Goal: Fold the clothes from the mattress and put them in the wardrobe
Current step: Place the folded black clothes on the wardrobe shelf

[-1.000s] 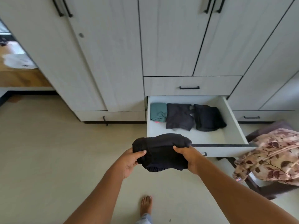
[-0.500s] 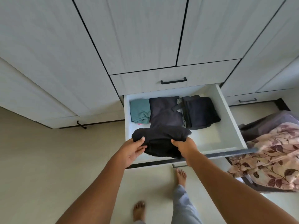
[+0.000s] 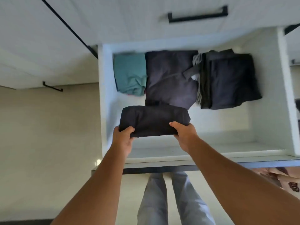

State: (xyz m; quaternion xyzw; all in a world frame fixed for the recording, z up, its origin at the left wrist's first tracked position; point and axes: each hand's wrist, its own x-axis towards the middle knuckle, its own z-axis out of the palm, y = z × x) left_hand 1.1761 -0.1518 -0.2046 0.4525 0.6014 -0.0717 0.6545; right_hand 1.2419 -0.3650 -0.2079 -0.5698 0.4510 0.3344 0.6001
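A folded black garment [image 3: 154,119] hangs over the front left part of the open white wardrobe drawer [image 3: 289,95]. My left hand [image 3: 124,140] grips its near left corner, thumb on top. My right hand [image 3: 184,135] grips its near right edge the same way. Along the back of the drawer lie a folded teal garment [image 3: 129,73], a dark grey folded garment [image 3: 170,78] and a stack of dark navy clothes [image 3: 230,80]. Whether the black garment touches the drawer floor is unclear.
A shut drawer with a black handle [image 3: 197,15] sits above the open one. Shut wardrobe doors [image 3: 40,46] fill the left. The beige floor [image 3: 48,135] lies to the left, my legs [image 3: 170,200] below the drawer front, a floral cloth [image 3: 289,181] at the right edge.
I have stepped up close and leaned over the drawer. Both hands carried the black garment forward and down, from in front of the drawer to inside its front left part.
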